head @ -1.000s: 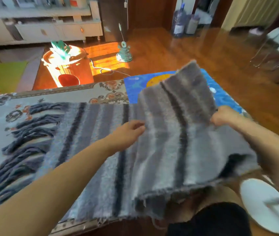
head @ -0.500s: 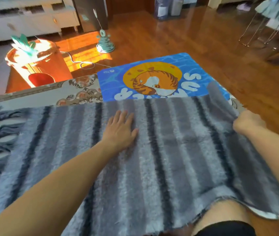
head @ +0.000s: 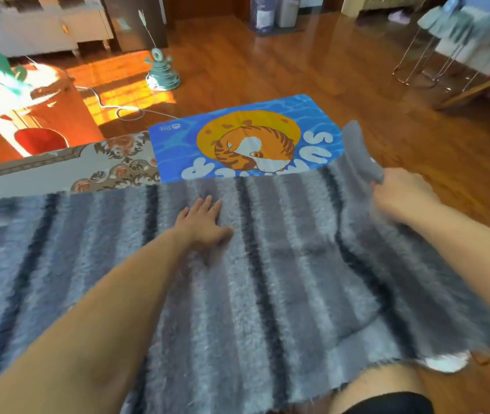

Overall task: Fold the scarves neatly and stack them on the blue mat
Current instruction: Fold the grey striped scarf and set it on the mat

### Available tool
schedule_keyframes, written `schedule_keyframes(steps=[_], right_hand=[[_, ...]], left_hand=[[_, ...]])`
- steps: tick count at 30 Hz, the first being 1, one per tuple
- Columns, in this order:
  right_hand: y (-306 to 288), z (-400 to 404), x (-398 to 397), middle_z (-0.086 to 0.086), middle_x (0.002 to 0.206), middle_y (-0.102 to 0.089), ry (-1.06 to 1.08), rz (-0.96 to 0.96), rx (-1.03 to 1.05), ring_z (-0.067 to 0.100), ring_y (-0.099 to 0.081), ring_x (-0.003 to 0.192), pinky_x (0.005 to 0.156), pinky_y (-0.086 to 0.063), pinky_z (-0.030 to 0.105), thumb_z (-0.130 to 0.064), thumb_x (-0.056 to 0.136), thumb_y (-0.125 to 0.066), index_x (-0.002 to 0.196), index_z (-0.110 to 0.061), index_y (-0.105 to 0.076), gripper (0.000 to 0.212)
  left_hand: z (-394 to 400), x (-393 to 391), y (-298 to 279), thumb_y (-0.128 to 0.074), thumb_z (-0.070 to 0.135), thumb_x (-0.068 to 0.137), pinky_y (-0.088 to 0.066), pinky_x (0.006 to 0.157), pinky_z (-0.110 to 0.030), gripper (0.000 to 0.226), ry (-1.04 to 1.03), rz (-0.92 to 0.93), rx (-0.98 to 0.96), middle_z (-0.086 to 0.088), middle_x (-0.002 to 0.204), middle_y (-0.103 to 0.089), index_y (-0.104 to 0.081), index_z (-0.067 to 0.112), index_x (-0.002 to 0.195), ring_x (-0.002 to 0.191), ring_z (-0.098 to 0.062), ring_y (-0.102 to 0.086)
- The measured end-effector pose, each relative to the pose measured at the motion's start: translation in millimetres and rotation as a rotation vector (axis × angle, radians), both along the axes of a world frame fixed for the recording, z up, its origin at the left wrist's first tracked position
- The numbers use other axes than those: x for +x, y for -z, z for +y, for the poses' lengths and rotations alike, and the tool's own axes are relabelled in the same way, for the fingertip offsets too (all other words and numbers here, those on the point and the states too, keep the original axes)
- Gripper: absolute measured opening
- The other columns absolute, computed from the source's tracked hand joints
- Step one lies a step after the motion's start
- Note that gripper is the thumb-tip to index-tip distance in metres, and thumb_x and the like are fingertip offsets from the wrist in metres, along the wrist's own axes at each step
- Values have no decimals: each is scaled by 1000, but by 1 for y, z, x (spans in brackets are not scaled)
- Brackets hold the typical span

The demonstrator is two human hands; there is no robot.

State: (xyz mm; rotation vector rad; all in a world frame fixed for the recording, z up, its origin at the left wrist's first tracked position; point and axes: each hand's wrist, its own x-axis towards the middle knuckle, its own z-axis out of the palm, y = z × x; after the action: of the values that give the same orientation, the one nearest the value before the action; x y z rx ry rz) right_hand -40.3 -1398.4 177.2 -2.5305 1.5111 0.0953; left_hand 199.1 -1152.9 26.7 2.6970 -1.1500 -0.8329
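A fuzzy grey scarf (head: 282,279) with dark stripes lies spread across the patterned surface in front of me, its fringe off to the left. My left hand (head: 204,222) presses flat on its middle with straight fingers. My right hand (head: 399,195) grips the scarf's far right corner, which sticks up above the fist. The blue mat (head: 246,141) with an orange cat picture lies just beyond the scarf, and the scarf's far edge overlaps its near side.
A patterned floral cloth (head: 112,162) covers the surface left of the mat. Beyond are the wooden floor, an orange cat house (head: 28,115), a teal toy (head: 161,74), a white cable (head: 124,110), and chair legs (head: 423,64) at the far right. My knee (head: 384,392) shows below.
The raised right part of the scarf came down and now lies spread flat. My left hand went from gripping to pressing flat. My right hand keeps hold of the corner.
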Motion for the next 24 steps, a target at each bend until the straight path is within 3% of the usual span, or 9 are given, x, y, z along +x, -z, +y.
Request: schedule_keyframes(steps=[3,6,8,10,13,16,18,20,24], right_hand=[[-47,45,29,22,116,-65,-169,-58,146,37,-63,99,70,-43,33,-27,101,-47,109,-8,-65,28],[-84,99,53,18,105,-67,-222,-167,470,33,-67,91,73,-55,38,-29,99,-52,105,-8,-61,24],[-99,142,71,21,104,-68,-281,-192,618,36,-70,94,81,-57,48,-24,102,-50,104,-5,-60,21],[-104,193,96,21,98,-66,-359,-263,738,35,-69,89,78,-58,51,-19,105,-46,99,-4,-57,20],[-97,282,135,16,76,-62,-433,-402,924,33,-65,68,64,-59,49,-15,106,-44,88,-6,-54,23],[-61,358,163,9,93,-58,-554,-372,1160,30,-61,83,74,-58,43,-31,106,-43,110,-10,-56,25],[-19,378,170,6,118,-59,-717,-258,1015,28,-62,100,85,-54,42,-36,104,-46,136,-14,-50,38],[28,368,163,10,143,-52,-837,-95,671,30,-54,126,105,-44,39,-38,103,-49,151,-16,-39,54],[90,300,130,15,151,-42,-804,-11,151,34,-38,138,116,-28,38,-38,98,-50,150,-20,-41,55]], left_hand=[[11,24,-60,-53,33,104,-29,115,-37,60,-279,313,-384,-8,162,-33,-34,12,156,148,-30,-34],[63,24,-107,-56,31,103,-44,99,-36,45,-654,508,-756,-9,147,-51,-51,13,144,128,-27,-54],[110,15,-135,-56,42,101,-54,94,-43,40,-797,888,-825,-15,130,-64,-58,12,128,109,-29,-67],[163,5,-160,-52,51,100,-52,100,-56,51,-795,1076,-824,-19,125,-69,-59,8,126,112,-36,-69],[234,-3,-184,-45,63,97,-57,90,-54,65,-799,1129,-886,-19,123,-70,-61,10,130,110,-36,-70],[287,4,-177,-47,67,92,-58,79,-41,65,-840,1118,-946,-14,102,-74,-69,11,116,88,-30,-72],[312,13,-150,-56,60,91,-56,77,-36,51,-971,1023,-885,-10,93,-72,-72,17,112,82,-27,-69],[327,15,-110,-61,42,96,-51,66,-29,28,-1089,845,-709,-5,85,-66,-71,18,107,71,-21,-63],[334,5,-55,-58,7,98,-43,39,-21,14,-1099,480,-518,-10,61,-64,-61,6,85,42,-16,-59]])
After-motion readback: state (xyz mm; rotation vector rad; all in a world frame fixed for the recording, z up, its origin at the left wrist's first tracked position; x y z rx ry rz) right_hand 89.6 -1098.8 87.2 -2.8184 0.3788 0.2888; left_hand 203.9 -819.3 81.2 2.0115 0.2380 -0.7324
